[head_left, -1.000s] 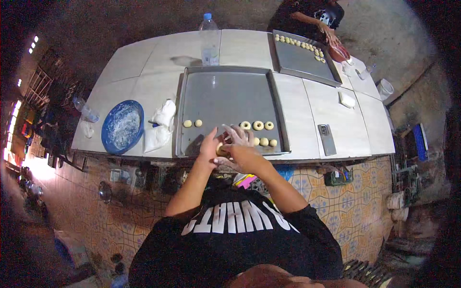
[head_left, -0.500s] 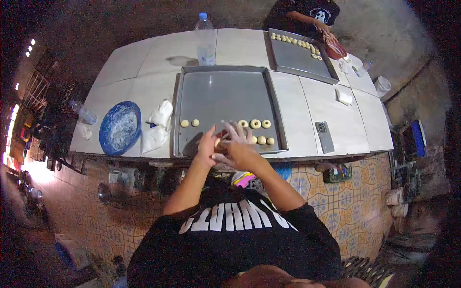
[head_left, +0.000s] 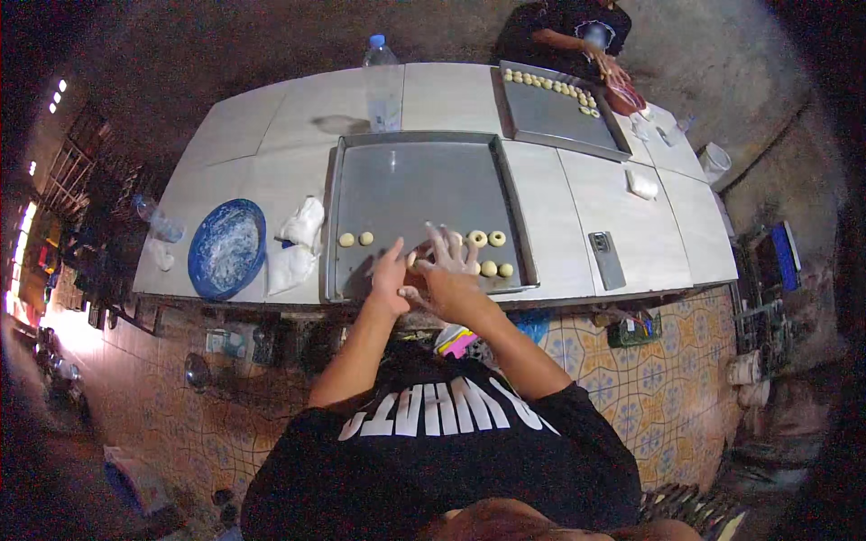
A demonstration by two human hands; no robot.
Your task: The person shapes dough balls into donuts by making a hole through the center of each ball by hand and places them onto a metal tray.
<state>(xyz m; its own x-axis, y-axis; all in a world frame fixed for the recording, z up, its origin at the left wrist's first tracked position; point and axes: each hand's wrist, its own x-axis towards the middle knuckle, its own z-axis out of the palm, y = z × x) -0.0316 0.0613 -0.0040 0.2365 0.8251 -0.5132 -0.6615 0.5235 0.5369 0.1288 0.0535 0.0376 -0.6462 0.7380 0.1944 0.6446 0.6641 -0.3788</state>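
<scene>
Over the near edge of a metal tray (head_left: pixel 418 171), my left hand (head_left: pixel 387 279) cradles a small pale piece of dough (head_left: pixel 411 261), partly hidden between my hands. My right hand (head_left: pixel 444 279), whitish with flour on the fingers, is against it with fingers spread apart. On the tray lie two round dough balls (head_left: pixel 355 239) at the left, a row of rings (head_left: pixel 477 238) at the right and several balls (head_left: pixel 489 269) in front of them, partly behind my right hand.
A blue floury basin (head_left: pixel 226 249) and white bags (head_left: pixel 291 266) lie left, bottles (head_left: pixel 382 90) back and left, a phone (head_left: pixel 606 261) right. A co-worker (head_left: pixel 564 36) works by a second tray (head_left: pixel 555 117) of dough pieces and a red bowl (head_left: pixel 625 101) at the back right.
My right hand's fingers have spread and lifted slightly over the dough, while both hands stay together above the tray. The whole view has shifted a little.
</scene>
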